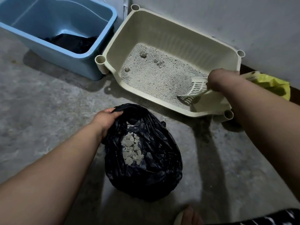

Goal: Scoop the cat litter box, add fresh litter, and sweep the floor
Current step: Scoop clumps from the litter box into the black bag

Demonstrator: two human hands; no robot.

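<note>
A cream litter box (162, 25) stands on the floor against the wall, its bottom covered with grey litter (154, 75) and a few clumps (143, 54). My right hand (219, 80) grips a white slotted scoop (194, 89), whose blade is tilted into the litter at the box's near right corner. In front of the box sits a black rubbish bag (154, 159) with pale litter clumps (132, 148) inside. My left hand (105, 120) pinches the bag's rim at its far left and holds it open.
A blue plastic bin (90, 62) with something dark inside stands left of the litter box, touching it. A yellow bag (274, 85) lies by the wall at the right. The floor is bare grey concrete. My foot (190, 215) shows at the bottom edge.
</note>
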